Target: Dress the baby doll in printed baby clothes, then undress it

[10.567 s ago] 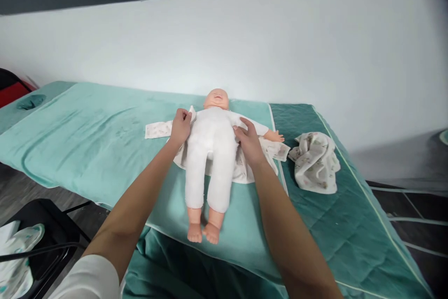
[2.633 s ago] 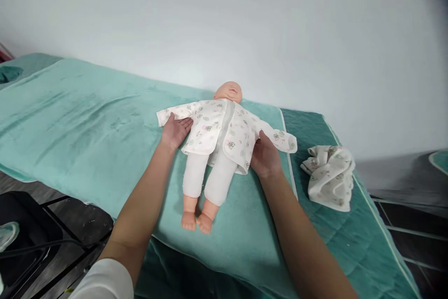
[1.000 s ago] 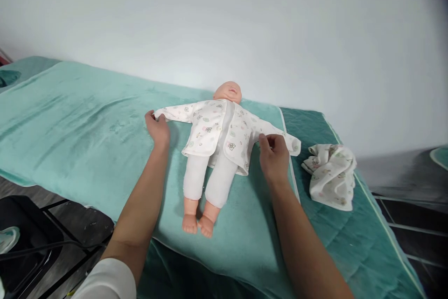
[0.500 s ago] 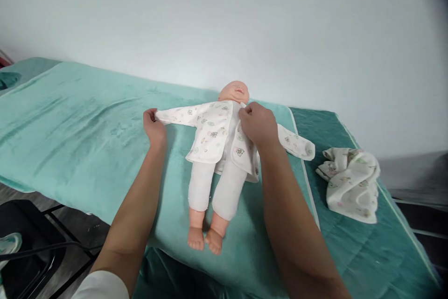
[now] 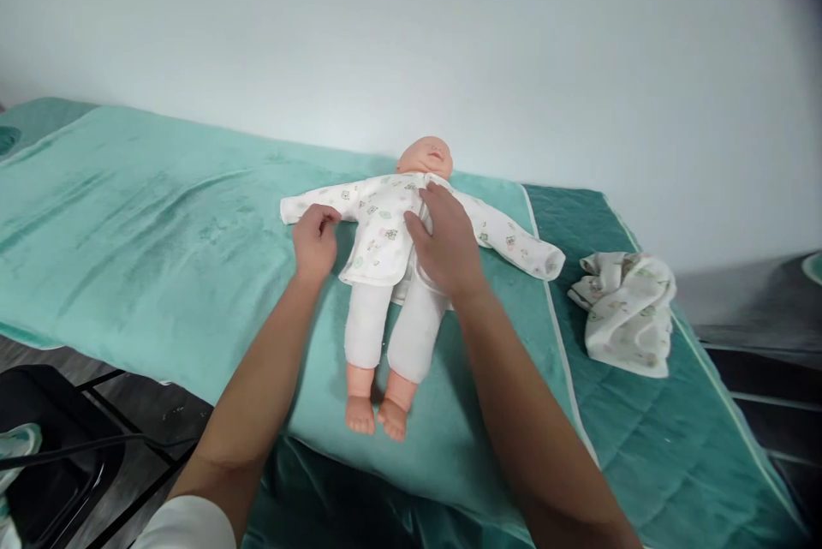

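A baby doll (image 5: 426, 157) lies on its back in a white long-sleeved jacket (image 5: 380, 228) with small printed animals, its arms spread wide. White leggings (image 5: 367, 326) cover its legs, and the feet are bare. My left hand (image 5: 314, 242) is at the underside of the sleeve on the left, fingers curled in; no cloth shows between them. On the jacket's front, my right hand (image 5: 446, 241) rests with thumb and fingers apart, hiding part of the chest and the right front panel. The jacket's front edges are close together near the neck.
A crumpled printed white cloth (image 5: 629, 313) lies at the right on a dark green quilted cover (image 5: 648, 438). A light green sheet (image 5: 160, 215) spreads under the doll, against a white wall (image 5: 411, 35). At lower left stands a black chair (image 5: 57, 446) with a cable across it.
My left hand has left the sleeve cuff and moved right towards the doll's body. My right hand has shifted left and down, its fingers opening from a pinch on the jacket's edge.
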